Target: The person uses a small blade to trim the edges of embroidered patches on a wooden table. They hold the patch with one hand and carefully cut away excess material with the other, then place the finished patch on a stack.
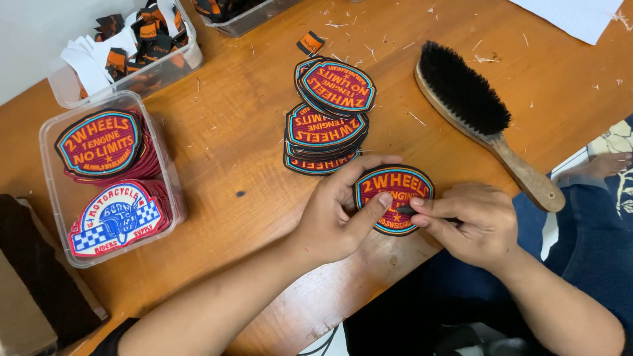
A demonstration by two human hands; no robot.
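You are at a worn wooden table (250, 132), its orange-brown top scuffed and strewn with pale thread clippings, the near edge chipped. Your left hand (336, 211) holds a shield-shaped embroidered patch (394, 191) at that near edge, fingers curled over its top and thumb pressed on its face. Your right hand (469, 221) meets it from the right, thumb and forefinger pinched on a small dark tool (407, 210) whose tip touches the patch; what kind of tool, you cannot tell. Just beyond the patch stands a leaning stack of like patches (328, 115). To the right of the stack lies a wooden-handled brush (475, 112) with black bristles, its handle reaching over the table's edge. At far left a clear plastic tray (49, 171) holds two more piles of patches, and behind it a clear tub (168, 62) holds small orange-and-black labels. A white sheet (567, 14) lies at the far right corner. Beyond the table's edge your dark trousers (593, 244) and a bare foot (603, 165) show above a pale floor
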